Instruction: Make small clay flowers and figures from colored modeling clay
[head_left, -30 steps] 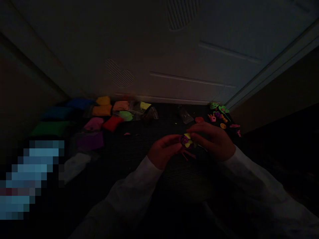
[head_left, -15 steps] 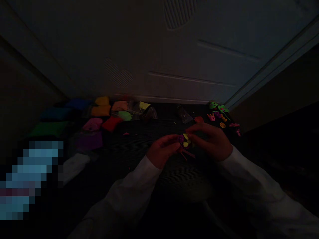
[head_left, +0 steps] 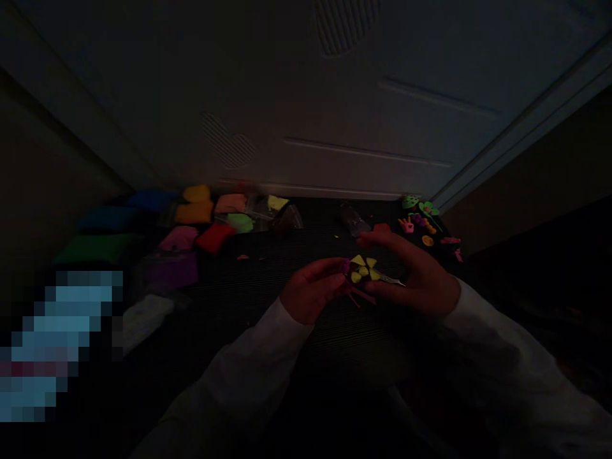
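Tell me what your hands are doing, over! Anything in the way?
Left hand holding flower. Right hand open, close beside it. Metal tool between right thumb and fingers, maybe in the way. Over.

Indoor craft spot, prob. in a home, though exact rm. type can't be told; light v. dim. A dark, fine-lined work surface [head_left: 229, 280] abuts an upright panel [head_left: 287, 83] w/ molded decor., incl. a ribbed heart [head_left: 232, 146] and long raised bars [head_left: 368, 151], i.e. domestic rather than lab or factory styling. Craft use is shown by soft, bright-col. packs at view L, e.g. green [head_left: 95, 247], orange [head_left: 194, 211], red [head_left: 215, 238] & purple [head_left: 172, 271], some in clear bags, and by small shaped pcs. at view R, incl. a green flower [head_left: 429, 208] and a pink hand shape [head_left: 407, 225].
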`<state>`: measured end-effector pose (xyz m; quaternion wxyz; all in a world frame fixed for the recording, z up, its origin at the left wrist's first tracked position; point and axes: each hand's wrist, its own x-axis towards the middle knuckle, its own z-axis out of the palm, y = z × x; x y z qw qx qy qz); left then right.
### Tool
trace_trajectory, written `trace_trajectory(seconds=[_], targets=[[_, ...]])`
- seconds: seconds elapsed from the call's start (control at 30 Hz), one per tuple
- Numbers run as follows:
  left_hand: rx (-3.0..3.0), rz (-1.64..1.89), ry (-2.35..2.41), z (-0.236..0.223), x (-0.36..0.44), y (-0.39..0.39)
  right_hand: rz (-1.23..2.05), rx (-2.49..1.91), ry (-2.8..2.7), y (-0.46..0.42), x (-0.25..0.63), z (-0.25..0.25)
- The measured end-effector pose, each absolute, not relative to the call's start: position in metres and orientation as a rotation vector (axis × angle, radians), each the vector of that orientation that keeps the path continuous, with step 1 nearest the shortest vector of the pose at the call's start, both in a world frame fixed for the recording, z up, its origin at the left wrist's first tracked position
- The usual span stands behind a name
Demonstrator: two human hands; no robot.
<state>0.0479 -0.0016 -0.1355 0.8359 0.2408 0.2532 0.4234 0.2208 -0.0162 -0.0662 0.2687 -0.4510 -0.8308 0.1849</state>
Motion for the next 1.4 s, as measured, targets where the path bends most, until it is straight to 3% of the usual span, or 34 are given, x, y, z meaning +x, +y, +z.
trace_trajectory(seconds=[0.2, 0.63, 1.07, 1.4], targets=[[0.500, 0.881, 0.552, -0.136, 0.049, -0.003, 0.350, -1.213, -2.420, -0.021, 0.213, -0.065], [0.519, 0.850, 0.580, -0.138, 0.048, -0.002, 0.370, -1.269, -2.414, -0.010, 0.218, -0.068], [0.518, 0.816, 0.666, -0.142, 0.046, 0.005, 0.421, -1.734, -2.188, 0.121, 0.346, -0.110], [0.468, 0.798, 0.699, -0.144, 0.043, 0.008, 0.340, -1.822, -2.198, 0.156, 0.365, -0.133]])
